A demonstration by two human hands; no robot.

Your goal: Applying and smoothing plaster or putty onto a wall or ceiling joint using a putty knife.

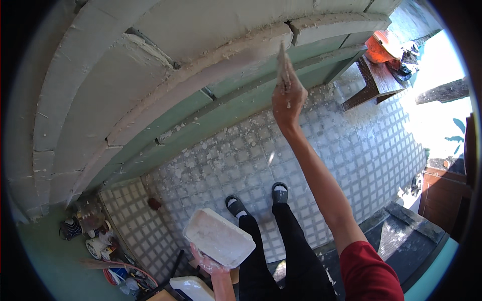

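Observation:
My right hand (pixel 290 103) is stretched forward, closed on a plaster-smeared putty knife (pixel 284 65). The knife shows nearly edge-on and a little blurred, its tip pointing up at the moulded ledge (pixel 236 52) of the wall. Whether the tip touches the ledge I cannot tell. Low in front of me, my left hand (pixel 207 260) grips a white rectangular plastic tub (pixel 220 238) from below and at its near left side. A pale film of plaster coats the tub's inside, and whitish smears cover that hand. Rough plaster edges the ledge, which has a dark gap near the knife.
Plaster crumbs lie on the tiled floor (pixel 241 150) along the green lower wall (pixel 221 108). A bench (pixel 379 83) with an orange basin (pixel 382 47) stands far right. Cables and odds and ends (pixel 113 256) crowd the lower left, near another white container (pixel 192 288).

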